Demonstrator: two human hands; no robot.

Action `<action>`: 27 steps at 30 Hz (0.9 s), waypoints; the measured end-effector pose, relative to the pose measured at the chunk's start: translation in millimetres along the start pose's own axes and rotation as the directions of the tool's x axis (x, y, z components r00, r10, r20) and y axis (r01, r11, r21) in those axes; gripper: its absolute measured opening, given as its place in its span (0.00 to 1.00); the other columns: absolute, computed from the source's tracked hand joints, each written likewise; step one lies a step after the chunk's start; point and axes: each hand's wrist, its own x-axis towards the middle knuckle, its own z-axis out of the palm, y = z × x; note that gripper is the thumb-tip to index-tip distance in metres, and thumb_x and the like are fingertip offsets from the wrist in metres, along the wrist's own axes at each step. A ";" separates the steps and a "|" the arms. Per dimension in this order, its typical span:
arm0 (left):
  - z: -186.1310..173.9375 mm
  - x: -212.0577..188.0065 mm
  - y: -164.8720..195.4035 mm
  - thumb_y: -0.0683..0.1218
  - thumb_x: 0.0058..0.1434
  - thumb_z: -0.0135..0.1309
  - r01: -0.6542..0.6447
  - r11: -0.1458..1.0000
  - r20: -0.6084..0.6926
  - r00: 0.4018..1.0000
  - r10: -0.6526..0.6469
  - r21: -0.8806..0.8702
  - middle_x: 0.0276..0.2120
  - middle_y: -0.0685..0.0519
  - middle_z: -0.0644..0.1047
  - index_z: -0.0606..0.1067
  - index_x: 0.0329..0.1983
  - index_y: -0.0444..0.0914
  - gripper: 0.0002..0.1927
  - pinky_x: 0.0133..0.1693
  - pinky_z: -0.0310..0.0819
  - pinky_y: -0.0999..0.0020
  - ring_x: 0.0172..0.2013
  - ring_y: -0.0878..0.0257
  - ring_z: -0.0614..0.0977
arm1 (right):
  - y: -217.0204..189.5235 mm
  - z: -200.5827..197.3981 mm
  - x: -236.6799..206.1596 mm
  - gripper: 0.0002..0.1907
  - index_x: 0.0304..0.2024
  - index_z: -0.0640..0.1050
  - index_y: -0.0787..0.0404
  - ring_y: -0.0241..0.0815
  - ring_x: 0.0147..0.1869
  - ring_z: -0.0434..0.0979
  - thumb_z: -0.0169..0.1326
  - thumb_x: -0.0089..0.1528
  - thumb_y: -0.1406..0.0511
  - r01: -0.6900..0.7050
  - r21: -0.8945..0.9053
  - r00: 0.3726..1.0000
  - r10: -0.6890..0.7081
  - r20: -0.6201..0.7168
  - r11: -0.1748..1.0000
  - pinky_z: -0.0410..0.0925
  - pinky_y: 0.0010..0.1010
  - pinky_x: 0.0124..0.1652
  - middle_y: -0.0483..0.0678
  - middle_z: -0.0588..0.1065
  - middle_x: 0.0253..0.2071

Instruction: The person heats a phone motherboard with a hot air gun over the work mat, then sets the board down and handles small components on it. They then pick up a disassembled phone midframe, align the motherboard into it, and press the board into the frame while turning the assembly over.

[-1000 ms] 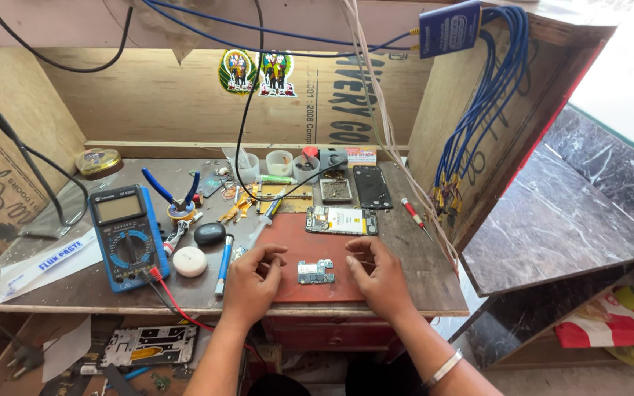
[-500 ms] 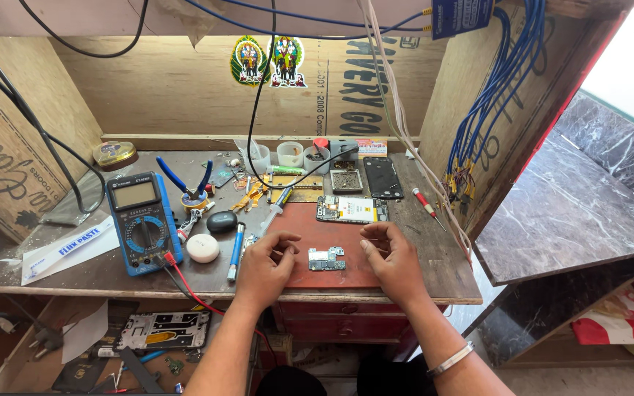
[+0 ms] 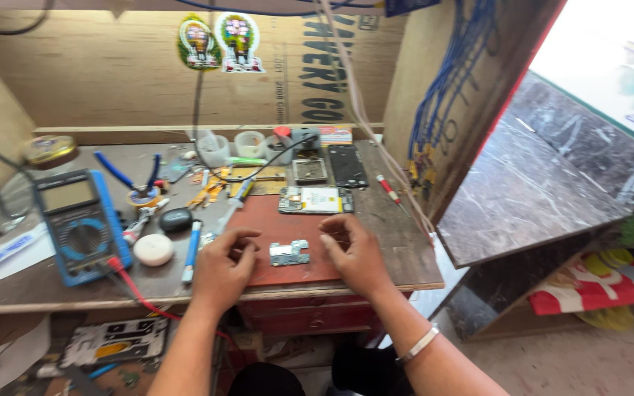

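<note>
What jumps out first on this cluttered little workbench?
Probably the two bare hands at the front edge, the left hand and the right hand, resting on a red mat on either side of a small circuit board. To the left lies a blue multimeter with a red lead. Further back sits an opened phone, and blue cables hang down the right wooden wall.

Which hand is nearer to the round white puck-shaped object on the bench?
Left. The left hand lies just right of the round white object; the right hand is farther right, beyond the small circuit board.
</note>
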 end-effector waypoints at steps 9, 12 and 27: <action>3.4 -0.1 0.5 0.40 0.60 0.55 -0.003 0.999 -0.017 1.000 0.004 0.048 0.31 0.53 0.84 0.79 0.51 0.41 0.16 0.31 0.78 0.70 0.28 0.65 0.86 | -3.2 1.1 0.3 0.10 0.46 0.78 0.63 0.38 0.47 0.84 0.58 0.62 0.68 0.005 -0.029 1.000 -0.005 -0.013 1.000 0.75 0.29 0.46 0.48 0.81 0.43; 2.9 0.0 -3.1 0.40 0.61 0.54 -0.002 1.000 -0.013 1.000 0.003 0.028 0.32 0.53 0.85 0.79 0.51 0.40 0.15 0.31 0.78 0.70 0.29 0.65 0.86 | -5.6 2.4 0.6 0.10 0.45 0.78 0.63 0.39 0.47 0.83 0.58 0.62 0.68 0.015 -0.029 1.000 -0.016 -0.022 0.999 0.76 0.30 0.45 0.48 0.80 0.43; 6.4 2.9 -19.7 0.41 0.62 0.56 0.038 0.993 -0.037 0.999 -0.034 0.108 0.33 0.50 0.85 0.81 0.51 0.38 0.14 0.35 0.79 0.68 0.31 0.64 0.86 | -12.9 0.6 0.8 0.12 0.47 0.77 0.63 0.39 0.46 0.82 0.58 0.63 0.66 -0.030 -0.064 0.999 0.031 0.010 0.997 0.75 0.30 0.46 0.49 0.80 0.44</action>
